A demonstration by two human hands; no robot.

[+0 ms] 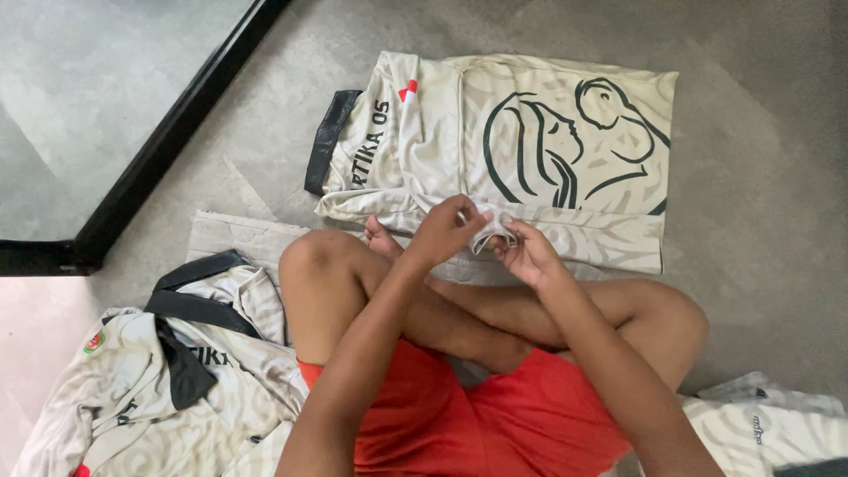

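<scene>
A cream jersey (548, 115) with a dark line drawing and a black sleeve cuff lies folded on the grey carpet in front of my crossed legs. My left hand (446, 231) pinches a fold of the jersey's near edge. Right beside it, my right hand (527, 254) grips the same bit of cloth, and the fingertips of the two hands nearly meet. A small flap of fabric (495, 237) is lifted between them.
A pile of similar cream jerseys with black collars (168, 371) lies at my left knee. Another cream garment (777, 424) lies at the right. A black frame (168, 132) edges a glossy floor at the upper left. I wear red shorts (495, 415).
</scene>
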